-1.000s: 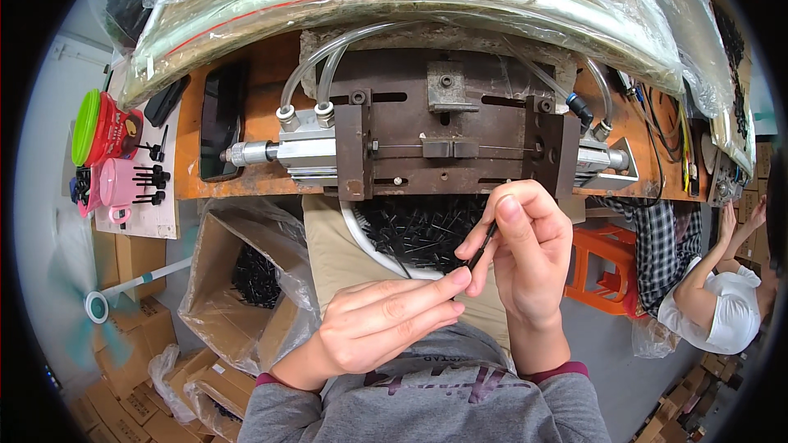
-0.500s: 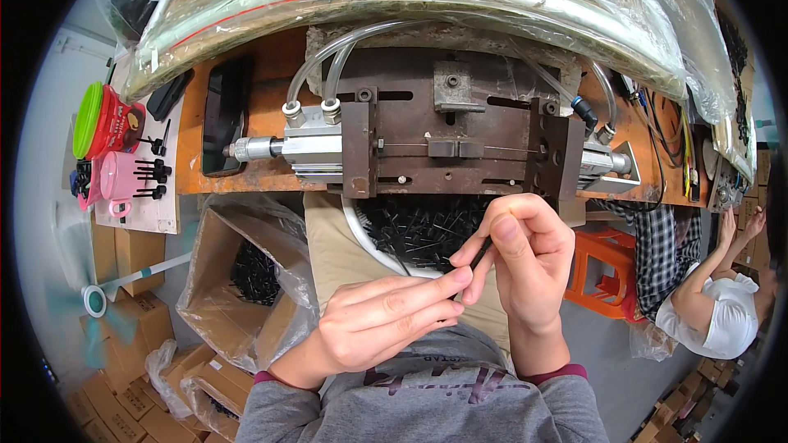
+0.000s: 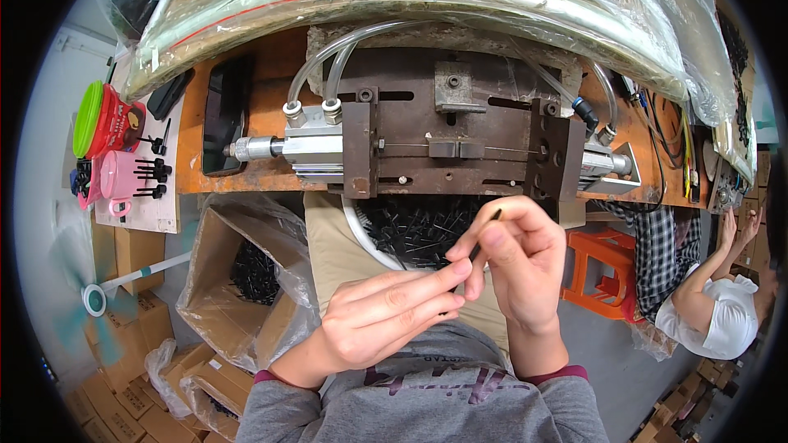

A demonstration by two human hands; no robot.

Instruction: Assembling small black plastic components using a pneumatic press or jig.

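My left hand [image 3: 386,305] and my right hand [image 3: 524,267] meet above my lap, fingertips nearly touching. A slim black stick-like part [image 3: 496,215] is pinched in my right hand, its tip poking up past the fingers. The fingers of my left hand are pressed together around another thin black piece [image 3: 446,312]; only small ends of it show, so its kind is hidden. Just beyond the hands, a white-rimmed basin [image 3: 361,234] on my lap holds many small black parts [image 3: 423,230].
Across the bench ahead stands a dark metal fixture [image 3: 451,172] with pneumatic cylinders [image 3: 316,146] and clear hoses [image 3: 320,53]. A phone [image 3: 224,115] and pink cup [image 3: 117,176] are at left. Below is an open carton [image 3: 209,279]. An orange stool [image 3: 595,275] and a person [image 3: 714,312] are at right.
My right hand has shifted slightly left and turned, and the black stick's tip now rises above its fingers. My left hand has barely moved.
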